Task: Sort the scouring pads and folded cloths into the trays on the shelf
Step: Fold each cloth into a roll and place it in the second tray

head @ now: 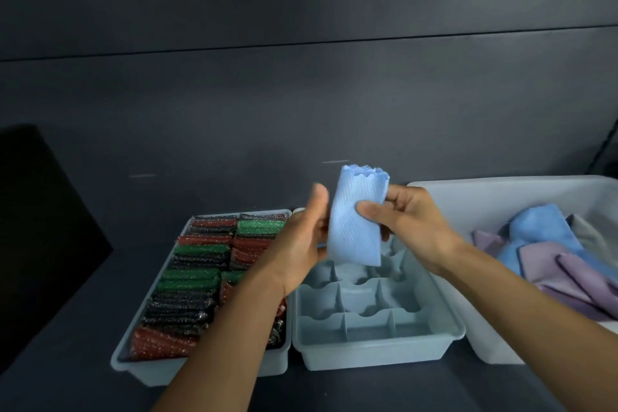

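While our right hand (414,227) pinches the folded blue cloth (354,221) between thumb and curled fingers, the cloth hangs upright above the far compartments of the divided tray (378,353), long axis near vertical. Our left hand (297,244) lies at the cloth's left side, thumb raised; its fingers are hidden, so we cannot tell whether it grips. The right hand seems the surer hold for lowering straight down. Scouring pads (200,281) fill a second tray (147,370) to its left; loose cloths (568,264) lie in the bin (468,192) to its right.
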Motion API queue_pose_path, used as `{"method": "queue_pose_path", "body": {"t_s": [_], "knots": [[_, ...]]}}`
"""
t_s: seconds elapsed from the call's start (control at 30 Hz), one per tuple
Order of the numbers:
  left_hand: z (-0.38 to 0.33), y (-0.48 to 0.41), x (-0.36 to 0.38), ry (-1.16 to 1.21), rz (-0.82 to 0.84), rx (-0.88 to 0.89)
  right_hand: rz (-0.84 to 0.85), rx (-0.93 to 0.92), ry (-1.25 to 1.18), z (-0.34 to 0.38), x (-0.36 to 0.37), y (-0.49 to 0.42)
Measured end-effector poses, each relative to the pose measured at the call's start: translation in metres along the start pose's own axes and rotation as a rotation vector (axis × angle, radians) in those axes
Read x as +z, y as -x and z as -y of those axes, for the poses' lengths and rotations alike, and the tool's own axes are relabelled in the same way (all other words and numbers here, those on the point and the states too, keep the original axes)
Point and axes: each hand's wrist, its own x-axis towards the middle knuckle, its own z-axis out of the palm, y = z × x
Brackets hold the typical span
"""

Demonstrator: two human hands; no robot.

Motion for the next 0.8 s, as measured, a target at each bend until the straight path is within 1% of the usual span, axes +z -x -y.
{"method": "queue_pose_path", "body": {"t_s": [0.03, 0.1, 0.17, 0.3, 0.37, 0.43, 0.53, 0.63, 0.7, 0.73, 0.8], "knots": [[-0.0016, 0.0022, 0.0011, -0.049, -0.011, 0.044, 0.008, 0.025, -0.019, -0.0021, -0.0007, -0.0005], [-0.0038, 0.0031, 0.0035, -0.125, -0.092, 0.098, 0.019, 0.044, -0.029, -0.0050, -0.0008, -0.0011], [-0.0059, 0.0031, 0.0046, -0.108, -0.165, 0.130, 0.022, 0.030, -0.062, -0.0058, -0.0001, -0.0005], [-0.0072, 0.0019, 0.0066, -0.019, -0.159, 0.152, 0.074, 0.029, -0.264, -0.0085, -0.0005, 0.0020], [-0.0069, 0.0009, 0.0077, 0.019, -0.132, 0.162, 0.068, 0.038, -0.293, -0.0074, 0.0010, 0.0025], [-0.0060, 0.0008, 0.0081, 0.039, -0.118, 0.149, 0.052, 0.039, -0.275, -0.0066, 0.0030, 0.0026], [-0.0067, 0.0037, 0.0070, 0.100, -0.118, 0.103, 0.029, -0.022, -0.132, -0.0063, 0.0035, 0.0031], [-0.0076, 0.0042, 0.0030, 0.184, -0.059, -0.010, 0.016, -0.104, 0.024, -0.0032, 0.0014, 0.0027], [-0.0069, 0.0042, 0.0007, 0.081, -0.006, -0.090, 0.038, -0.128, 0.095, -0.0021, 0.0006, 0.0027], [-0.0069, 0.0052, 0.0012, 0.010, 0.005, -0.093, 0.039, -0.125, 0.107, -0.0016, 0.0004, 0.0033], [-0.0062, 0.0063, 0.0021, -0.069, -0.041, -0.038, 0.020, -0.099, 0.077, -0.0030, 0.0004, 0.0035]]}}
